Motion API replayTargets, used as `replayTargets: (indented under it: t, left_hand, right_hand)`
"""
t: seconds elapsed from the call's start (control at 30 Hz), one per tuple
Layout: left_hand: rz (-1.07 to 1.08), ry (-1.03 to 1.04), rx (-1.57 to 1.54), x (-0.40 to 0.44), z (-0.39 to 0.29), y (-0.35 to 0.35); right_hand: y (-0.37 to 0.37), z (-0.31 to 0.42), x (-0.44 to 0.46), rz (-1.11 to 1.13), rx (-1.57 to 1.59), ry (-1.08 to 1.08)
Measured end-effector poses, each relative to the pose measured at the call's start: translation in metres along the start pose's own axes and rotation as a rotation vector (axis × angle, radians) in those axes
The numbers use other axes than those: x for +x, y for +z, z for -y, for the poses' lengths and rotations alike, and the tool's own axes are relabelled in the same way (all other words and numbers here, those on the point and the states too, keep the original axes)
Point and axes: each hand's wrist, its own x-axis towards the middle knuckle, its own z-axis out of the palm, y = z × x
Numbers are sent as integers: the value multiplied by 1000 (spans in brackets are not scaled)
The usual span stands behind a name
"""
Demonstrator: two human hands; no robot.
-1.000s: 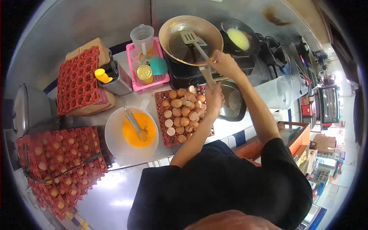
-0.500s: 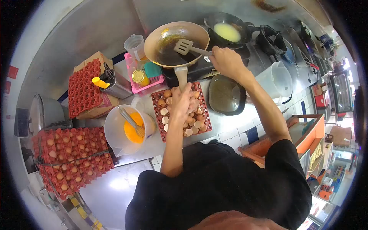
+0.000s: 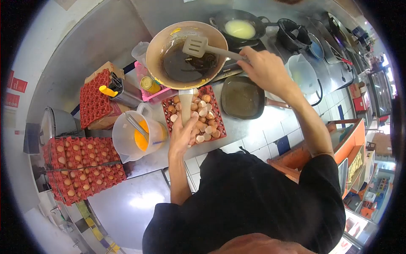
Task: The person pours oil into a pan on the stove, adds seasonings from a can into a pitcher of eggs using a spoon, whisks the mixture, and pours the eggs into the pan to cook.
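In the head view, the left grip [image 3: 182,134] is wrapped around the pale handle [image 3: 185,106] of a deep frying pan [image 3: 155,57], fingers curled about its near end. The right grip [image 3: 266,74] is closed on the handle of a slotted spatula [image 3: 195,46], thumb and fingers pressed to its upper part. The spatula's head lies within the pan's outline, over the far side of its dark base; whether it touches the metal I cannot tell. Bits of yellow cling to the pan's pale inner wall — some at the far side, some along the near rim.

Below the left grip and the handle sits a red egg tray [image 3: 219,134] heaped with cracked eggshells [image 3: 210,123]. To its left on the table [image 3: 157,159], a translucent jug [image 3: 119,139] holds orange-yellow liquid [image 3: 141,142], a whisk [image 3: 136,125] leaning in it. Right of the tray is a square pan [image 3: 242,98] with a brown handle. Behind, a dark pan [image 3: 218,20] contains pale yellow liquid. At far left — well apart from both grips — stand stacked red trays [image 3: 84,169] of eggs, bound with a dark strap.
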Motion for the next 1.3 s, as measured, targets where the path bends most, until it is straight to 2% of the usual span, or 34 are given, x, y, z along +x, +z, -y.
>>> replayTargets:
  t: [0.13, 0.3, 0.5, 0.7, 0.83, 1.0, 1.3]
  left_hand:
    - [87, -60, -110, -17, 15, -11]
    - [196, -188, -187, -50, -1, -2]
    - [189, -333, -120, -83, -40, 19]
    - [134, -244, 115, -96, -18, 24]
    - [93, -172, 136, -91, 18, 24]
    - [134, -107, 88, -82, 56, 13]
    - [293, -237, -179, -97, 50, 18]
  right_hand:
    - [-27, -15, -18, -38, -19, -58]
    - [-65, -27, -46, -19, -47, -108]
    - [-88, -32, -88, 29, -103, -14]
    - [-86, -37, -122, 98, -10, 86]
    - [-80, -42, -138, 85, -30, 111]
    - [-87, -37, -150, 36, -37, 70]
    - [-122, -23, -165, 52, -54, 100]
